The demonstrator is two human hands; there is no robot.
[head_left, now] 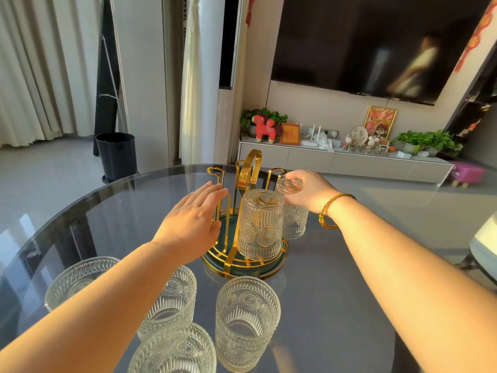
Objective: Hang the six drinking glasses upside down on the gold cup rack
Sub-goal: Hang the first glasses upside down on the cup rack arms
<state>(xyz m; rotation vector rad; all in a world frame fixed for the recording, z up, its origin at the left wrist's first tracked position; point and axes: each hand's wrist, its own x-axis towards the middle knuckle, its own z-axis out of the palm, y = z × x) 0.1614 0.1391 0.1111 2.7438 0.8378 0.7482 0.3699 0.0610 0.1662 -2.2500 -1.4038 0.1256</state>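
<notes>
The gold cup rack with a dark green base stands mid-table. One embossed glass hangs upside down on its near prong. My right hand grips the base of a second upturned glass at the rack's right side. My left hand is flat and open against the rack's left prongs, holding nothing. Several upright glasses stand near me: one at the left, one behind my left forearm, one at the centre and one at the bottom edge.
The round glass table has its far rim just behind the rack. Beyond it are a black bin, a low TV cabinet with plants and ornaments, and a wall-mounted TV.
</notes>
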